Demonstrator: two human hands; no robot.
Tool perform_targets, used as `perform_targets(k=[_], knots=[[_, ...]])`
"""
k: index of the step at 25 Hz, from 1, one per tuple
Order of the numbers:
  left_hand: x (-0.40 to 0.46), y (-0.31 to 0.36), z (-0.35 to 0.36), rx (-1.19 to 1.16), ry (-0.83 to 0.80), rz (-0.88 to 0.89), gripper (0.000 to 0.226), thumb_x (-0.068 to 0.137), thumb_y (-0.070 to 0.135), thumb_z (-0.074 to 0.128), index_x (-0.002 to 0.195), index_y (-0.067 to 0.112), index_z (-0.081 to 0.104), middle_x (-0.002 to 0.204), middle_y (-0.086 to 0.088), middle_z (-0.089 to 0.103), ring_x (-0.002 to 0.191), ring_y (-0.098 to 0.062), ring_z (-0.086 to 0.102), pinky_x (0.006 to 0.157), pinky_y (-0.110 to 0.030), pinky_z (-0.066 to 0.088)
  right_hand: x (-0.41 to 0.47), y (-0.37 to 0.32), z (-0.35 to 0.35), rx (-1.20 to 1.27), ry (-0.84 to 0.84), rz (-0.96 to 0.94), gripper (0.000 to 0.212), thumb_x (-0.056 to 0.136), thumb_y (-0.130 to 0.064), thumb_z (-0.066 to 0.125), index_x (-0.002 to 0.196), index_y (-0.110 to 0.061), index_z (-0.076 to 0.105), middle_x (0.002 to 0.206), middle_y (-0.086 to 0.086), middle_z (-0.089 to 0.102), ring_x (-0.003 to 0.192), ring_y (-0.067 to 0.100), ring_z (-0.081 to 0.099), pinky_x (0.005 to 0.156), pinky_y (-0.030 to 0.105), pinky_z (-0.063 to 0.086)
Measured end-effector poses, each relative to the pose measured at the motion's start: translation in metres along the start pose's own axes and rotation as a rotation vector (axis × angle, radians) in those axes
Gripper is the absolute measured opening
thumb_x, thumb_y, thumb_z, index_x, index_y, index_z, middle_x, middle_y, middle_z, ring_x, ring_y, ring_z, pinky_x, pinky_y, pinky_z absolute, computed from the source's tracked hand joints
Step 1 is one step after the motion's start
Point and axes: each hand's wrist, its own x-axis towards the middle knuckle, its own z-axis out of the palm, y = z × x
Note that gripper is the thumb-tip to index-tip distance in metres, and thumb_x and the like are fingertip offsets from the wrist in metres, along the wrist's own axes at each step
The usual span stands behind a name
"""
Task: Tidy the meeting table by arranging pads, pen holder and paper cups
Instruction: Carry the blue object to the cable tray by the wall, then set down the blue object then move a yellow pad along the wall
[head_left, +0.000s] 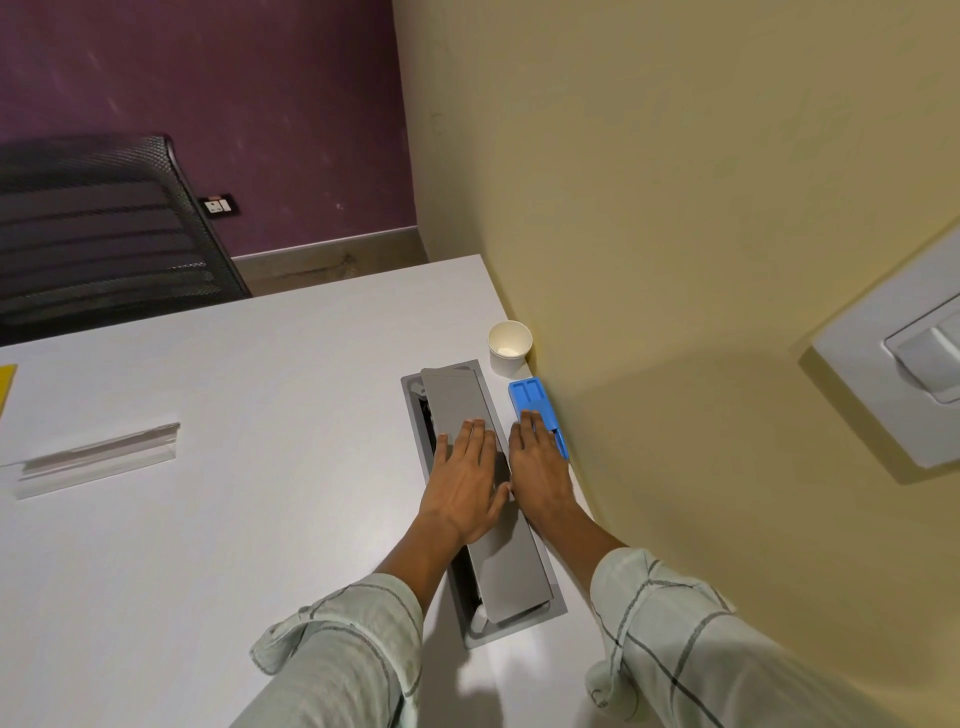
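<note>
A white paper cup (509, 347) stands upright at the table's far right corner, against the yellow wall. Just in front of it lies a blue pen holder (531, 398) along the wall edge. My right hand (537, 462) rests flat with its fingertips on the near part of the blue pen holder. My left hand (467, 478) lies flat, fingers together, on the grey lid of the cable box (457, 400) set into the table. A stack of white pads (98, 460) lies at the left of the table.
The white table (260, 519) meets the yellow wall (675, 208) on the right. A black mesh chair (104, 223) stands behind the table's far edge. A yellow item (6, 384) shows at the left border. A white switch plate (904, 358) is on the wall.
</note>
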Motion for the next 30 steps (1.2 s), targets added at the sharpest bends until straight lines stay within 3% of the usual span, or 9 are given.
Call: perform_targets(k=[4, 12, 23, 30], knots=[[-0.003, 0.003, -0.001, -0.008, 0.022, -0.004, 0.076, 0.098, 0.055, 0.029, 0.155, 0.011, 0.004, 0.164, -0.012, 0.001, 0.152, -0.028, -0.003, 0.118, -0.047, -0.008, -0.006, 0.009, 0.005, -0.126, 0.002, -0.028, 0.08, 0.096, -0.012, 0.058, 0.152, 0.005, 0.002, 0.161, 0.027, 0.005, 0.15, 0.04, 0.004, 0.121, 0.047, 0.015], [-0.002, 0.006, -0.002, 0.002, 0.032, -0.016, 0.078, 0.098, 0.056, 0.029, 0.155, 0.009, 0.005, 0.164, -0.013, 0.003, 0.152, -0.029, 0.0, 0.118, -0.048, -0.006, -0.007, 0.017, 0.002, -0.088, -0.047, -0.067, 0.084, 0.096, -0.013, 0.058, 0.153, 0.002, -0.002, 0.162, 0.024, 0.001, 0.151, 0.038, 0.001, 0.119, 0.049, 0.024], [-0.042, 0.014, -0.018, 0.002, 0.036, -0.061, 0.075, 0.099, 0.054, 0.022, 0.155, 0.007, 0.006, 0.163, -0.017, 0.003, 0.152, -0.032, -0.001, 0.122, -0.054, 0.002, -0.039, 0.005, -0.021, 0.029, -0.01, -0.143, 0.068, 0.104, -0.044, 0.031, 0.156, -0.007, 0.005, 0.164, 0.016, 0.004, 0.152, 0.032, 0.001, 0.123, 0.053, 0.011], [-0.12, 0.005, -0.025, 0.026, 0.089, -0.209, 0.071, 0.1, 0.049, 0.025, 0.155, 0.009, 0.008, 0.164, -0.016, 0.003, 0.152, -0.032, -0.002, 0.121, -0.051, -0.001, -0.073, -0.027, -0.052, 0.005, 0.086, -0.293, 0.069, 0.102, -0.05, 0.023, 0.156, -0.009, 0.01, 0.164, 0.013, 0.012, 0.152, 0.028, 0.007, 0.123, 0.051, 0.008]])
